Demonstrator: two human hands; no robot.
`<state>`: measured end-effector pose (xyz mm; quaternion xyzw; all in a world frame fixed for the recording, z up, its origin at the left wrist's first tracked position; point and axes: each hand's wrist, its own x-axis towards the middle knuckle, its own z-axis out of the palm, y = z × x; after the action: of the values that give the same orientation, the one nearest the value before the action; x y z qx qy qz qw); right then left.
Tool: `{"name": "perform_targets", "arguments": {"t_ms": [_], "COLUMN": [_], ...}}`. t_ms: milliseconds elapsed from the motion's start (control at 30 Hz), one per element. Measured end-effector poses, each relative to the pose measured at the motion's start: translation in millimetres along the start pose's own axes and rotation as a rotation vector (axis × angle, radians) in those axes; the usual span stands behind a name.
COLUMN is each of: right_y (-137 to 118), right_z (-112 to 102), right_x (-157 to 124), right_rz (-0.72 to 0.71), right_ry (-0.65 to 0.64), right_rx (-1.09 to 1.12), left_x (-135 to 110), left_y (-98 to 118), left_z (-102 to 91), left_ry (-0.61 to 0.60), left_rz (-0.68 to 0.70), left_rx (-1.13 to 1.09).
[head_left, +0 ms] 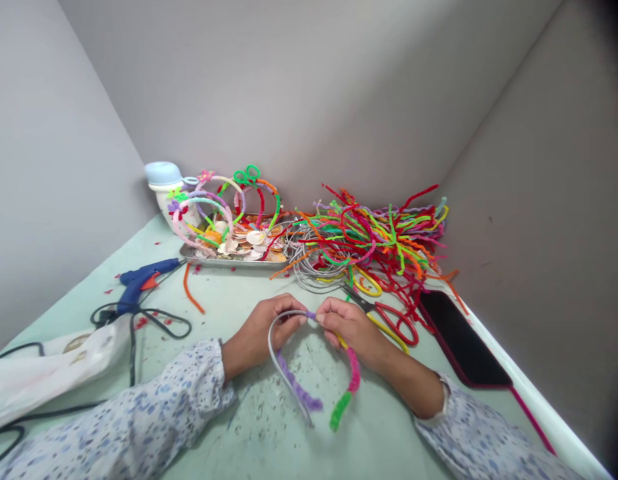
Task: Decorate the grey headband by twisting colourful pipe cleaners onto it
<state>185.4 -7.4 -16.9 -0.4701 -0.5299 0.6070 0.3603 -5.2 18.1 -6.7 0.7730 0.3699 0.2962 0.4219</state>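
Note:
Between my two hands is a thin grey headband [271, 340], its curve upward and its ends toward me. My left hand [263, 331] pinches it near the top, on the left side. Close beside, my right hand [353, 328] pinches the top where a purple pipe cleaner [311, 315] wraps the band. A loose purple length [299, 387] hangs inside the curve at the left. The right side of the band is covered in yellow, pink [355, 373] and green [341, 411] fuzzy pipe cleaner. The fingertips hide part of the wrapped spot.
A metal tray [239, 263] holds shells and several decorated headbands [229, 207], with a white bottle [163, 190] behind. Colourful pipe cleaners [373, 233] lie heaped beside grey bands [313, 267]. Scissors [396, 323] and a phone [463, 340] are at right, a blue glue gun [133, 287] at left.

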Motion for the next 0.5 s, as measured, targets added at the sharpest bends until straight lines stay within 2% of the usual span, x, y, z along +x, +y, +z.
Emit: {"name": "perform_targets", "arguments": {"t_ms": [133,367,500], "right_y": [0.1,-0.6,-0.2], "right_z": [-0.4,-2.5,-2.9], "right_x": [0.1,-0.3,0.3], "right_rz": [-0.002,0.003,-0.007], "right_ry": [-0.013,-0.059,-0.06], "right_rx": [0.031,0.044,0.036], "left_x": [-0.8,-1.9,-2.0], "left_y": [0.4,-4.8,-6.7], "left_z": [0.0,-0.5,-0.1], "left_ry": [-0.006,0.04,0.034], "left_rz": [0.011,0.139,0.133], "left_rx": [0.02,0.161,0.19]}}
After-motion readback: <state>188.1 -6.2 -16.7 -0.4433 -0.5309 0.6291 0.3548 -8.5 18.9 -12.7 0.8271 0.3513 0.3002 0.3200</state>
